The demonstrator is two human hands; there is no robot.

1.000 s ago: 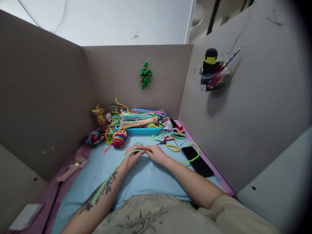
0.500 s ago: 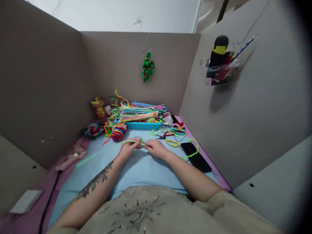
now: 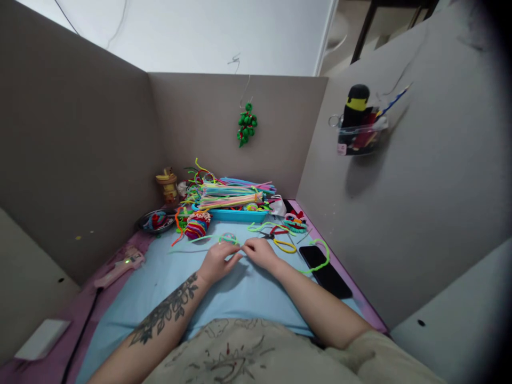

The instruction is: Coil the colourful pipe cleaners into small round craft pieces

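Note:
My left hand (image 3: 218,262) and my right hand (image 3: 261,253) meet over the light blue mat (image 3: 168,282), fingertips pinched together on a light green pipe cleaner (image 3: 200,239). The pipe cleaner runs from the pinch out to the left, low over the mat. A small coiled piece (image 3: 229,237) of pale green and pink lies just behind my fingers. My left forearm carries a dark tattoo.
A blue tray (image 3: 236,215) heaped with coloured pipe cleaners stands at the back. A striped wound ball (image 3: 196,226), a dark dish (image 3: 155,221), scissors (image 3: 276,232), loose green and yellow loops, a black phone (image 3: 326,264) at right, and a pink glue gun (image 3: 120,265) at left. Cardboard walls enclose the desk.
The free end of the green pipe cleaner has swung from along my left forearm out to the left and back. Both hands stayed together in the pinch.

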